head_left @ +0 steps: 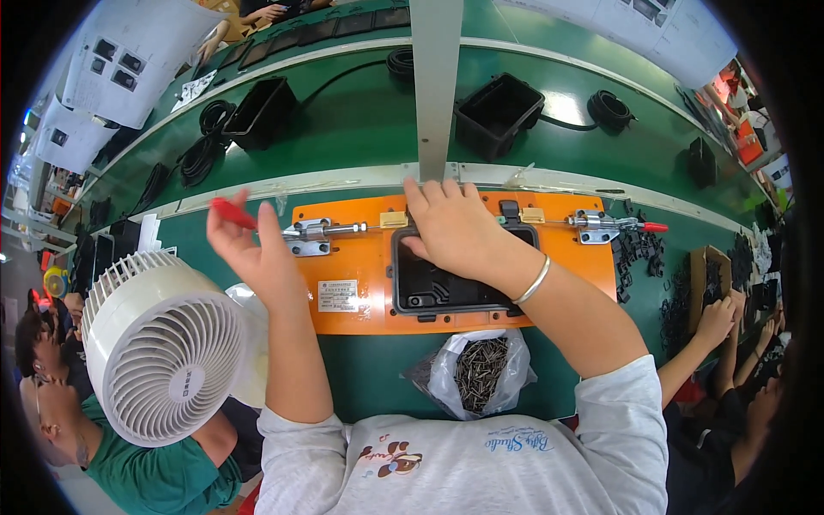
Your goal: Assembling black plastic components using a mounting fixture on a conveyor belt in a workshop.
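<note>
At the left end of an orange fixture plate [575,279], my left hand [262,253] is closed round the red handle [232,213] of a toggle clamp [311,236]. A black rectangular housing [455,290] sits in the middle of the plate, its hollow side up. My right hand [455,225] lies palm down over the housing's far edge, fingers stretched out; it hides part of that edge. A second toggle clamp [598,227], also red-handled, is at the plate's right end. Brass-coloured blocks [393,220] stand beside the housing's far corners.
Near the plate, a clear bag [482,373] holds many screws. A white fan [167,352] stands at the left. Small black clips [635,249] lie to the right, by a cardboard box [711,279]. Beyond a post [436,86] are black housings [498,112] with coiled cables. Co-workers sit on both sides.
</note>
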A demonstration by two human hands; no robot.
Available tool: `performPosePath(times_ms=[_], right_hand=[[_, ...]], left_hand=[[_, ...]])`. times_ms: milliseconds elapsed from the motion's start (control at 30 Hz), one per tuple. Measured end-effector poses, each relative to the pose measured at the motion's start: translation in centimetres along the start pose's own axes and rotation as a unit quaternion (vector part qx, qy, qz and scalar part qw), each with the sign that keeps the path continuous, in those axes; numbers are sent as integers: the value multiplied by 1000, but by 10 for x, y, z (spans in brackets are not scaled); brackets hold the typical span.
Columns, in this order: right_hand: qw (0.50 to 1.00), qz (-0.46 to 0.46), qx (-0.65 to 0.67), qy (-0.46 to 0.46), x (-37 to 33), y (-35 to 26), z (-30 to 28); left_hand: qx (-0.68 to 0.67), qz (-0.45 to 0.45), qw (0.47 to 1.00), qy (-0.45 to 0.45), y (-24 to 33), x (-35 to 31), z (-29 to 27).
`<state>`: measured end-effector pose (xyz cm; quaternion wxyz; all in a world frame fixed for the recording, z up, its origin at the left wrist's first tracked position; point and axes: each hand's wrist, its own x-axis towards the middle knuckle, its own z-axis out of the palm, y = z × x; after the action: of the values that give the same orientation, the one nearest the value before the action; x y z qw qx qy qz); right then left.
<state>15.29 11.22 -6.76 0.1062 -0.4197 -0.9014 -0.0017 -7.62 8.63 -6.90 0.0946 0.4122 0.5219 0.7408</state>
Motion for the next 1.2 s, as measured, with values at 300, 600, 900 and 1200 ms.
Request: performPosePath(times_ms=[300,600,900,1200], right_hand=[[1000,-1,-8,2,1,-2,2],[1000,-6,-4,10,-1,0,1],[1000,-5,9,5,0,-1,0],[1000,-5,14,0,2,-2,-1]], left_hand=[[101,51,975,-192,25,2,31],[163,80,959,-219,18,-5,36],[267,163,920,-238,18,-16,41],[163,204,957,124,14,30,19]])
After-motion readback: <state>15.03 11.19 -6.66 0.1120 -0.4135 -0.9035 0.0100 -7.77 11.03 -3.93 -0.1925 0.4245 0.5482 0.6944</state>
